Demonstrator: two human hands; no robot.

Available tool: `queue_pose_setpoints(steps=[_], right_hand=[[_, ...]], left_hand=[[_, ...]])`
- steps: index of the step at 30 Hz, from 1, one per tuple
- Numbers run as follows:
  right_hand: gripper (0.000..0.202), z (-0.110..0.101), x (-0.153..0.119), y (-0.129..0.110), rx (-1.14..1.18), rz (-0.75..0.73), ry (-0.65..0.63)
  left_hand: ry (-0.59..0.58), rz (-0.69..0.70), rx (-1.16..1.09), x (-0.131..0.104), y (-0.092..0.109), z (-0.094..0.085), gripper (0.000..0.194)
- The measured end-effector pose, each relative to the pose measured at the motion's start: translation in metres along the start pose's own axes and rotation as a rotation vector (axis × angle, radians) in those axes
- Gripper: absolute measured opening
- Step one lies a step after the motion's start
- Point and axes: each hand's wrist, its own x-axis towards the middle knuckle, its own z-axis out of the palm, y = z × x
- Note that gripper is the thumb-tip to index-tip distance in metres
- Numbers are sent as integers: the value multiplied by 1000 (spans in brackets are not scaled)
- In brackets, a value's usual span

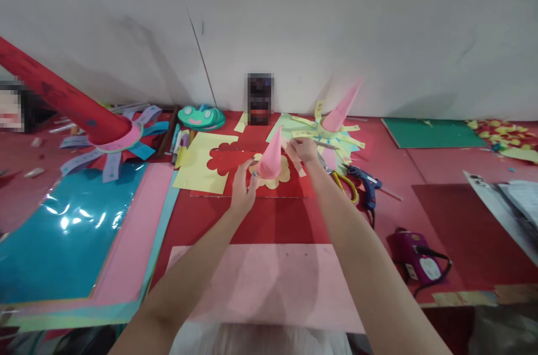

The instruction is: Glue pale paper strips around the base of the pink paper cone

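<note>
A pink paper cone [271,160] stands upright on a yellow scalloped paper flower [278,180] in the middle of the desk. My left hand [244,187] is beside the cone's left side, fingers spread and touching the flower's edge. Just right of the cone, my right hand [303,149] has its fingers bent together on a narrow pale pink paper strip [297,163]. To the left lies a red scalloped paper piece [221,160], partly on a pale yellow sheet [200,173]. Behind my right hand, another pink cone [342,107] stands among yellow paper strips.
Yellow-handled scissors [347,184] and a blue glue gun [369,184] lie to the right, with a purple device [420,260] nearer. A red paper tube [101,120] with paper strips leans at left, above a shiny blue sheet [71,237]. Green mat [428,134] sits against the wall.
</note>
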Motion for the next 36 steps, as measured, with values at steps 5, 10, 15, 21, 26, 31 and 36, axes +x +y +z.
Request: queue_pose_setpoints(steps=[5, 10, 15, 21, 26, 31, 36], right_hand=[[21, 8, 16, -7, 27, -13, -36], [18, 10, 24, -9, 71, -11, -32], [19, -6, 27, -9, 103, -72, -12], [15, -27, 23, -6, 135, -209, 143], [17, -33, 13, -4, 231, -159, 229], [18, -43, -3, -8, 584, -38, 367], [24, -53, -38, -14, 922, -14, 380]], left_hand=[[-26, -13, 1, 0, 0, -2, 41], [-44, -25, -53, -1, 0, -1, 40], [-58, -18, -70, -1, -1, -1, 41], [-54, -22, -72, 0, 0, -2, 44], [-42, -3, -82, 1, -1, -1, 44], [2, 32, -143, 1, -4, 2, 38], [52, 61, -112, 1, 1, 1, 33]])
